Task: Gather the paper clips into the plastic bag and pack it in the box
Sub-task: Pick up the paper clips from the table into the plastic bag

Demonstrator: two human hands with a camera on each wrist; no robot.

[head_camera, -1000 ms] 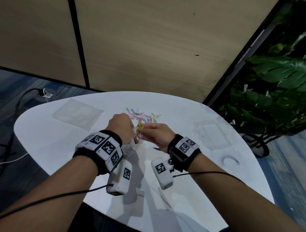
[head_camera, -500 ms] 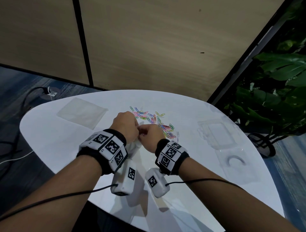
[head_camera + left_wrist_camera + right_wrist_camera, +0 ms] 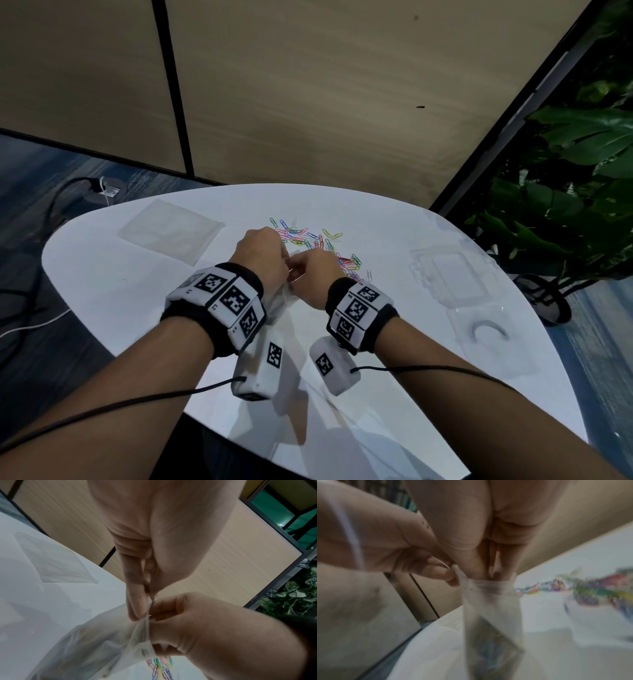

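Observation:
My left hand (image 3: 262,257) pinches one rim of a small clear plastic bag (image 3: 284,299), which hangs just above the white table (image 3: 102,281). In the left wrist view the left fingertips (image 3: 137,609) grip the bag (image 3: 102,642) at its rim. My right hand (image 3: 315,274) has its thumb and fingertips (image 3: 477,569) bunched together inside the mouth of the bag (image 3: 491,615). The rim hides what they pinch. Coloured paper clips (image 3: 308,236) lie scattered just beyond both hands. A clear plastic box (image 3: 452,274) stands open on the table to the right.
A stack of spare clear bags (image 3: 171,233) lies at the table's far left. The box's clear lid (image 3: 489,330) rests near the right edge. A leafy plant (image 3: 565,192) stands past the table on the right, and a wood-panel wall is behind.
My right hand has carried its pinch of clips down from above the bag into the bag's mouth. The left hand still holds the rim. The head camera has shifted slightly.

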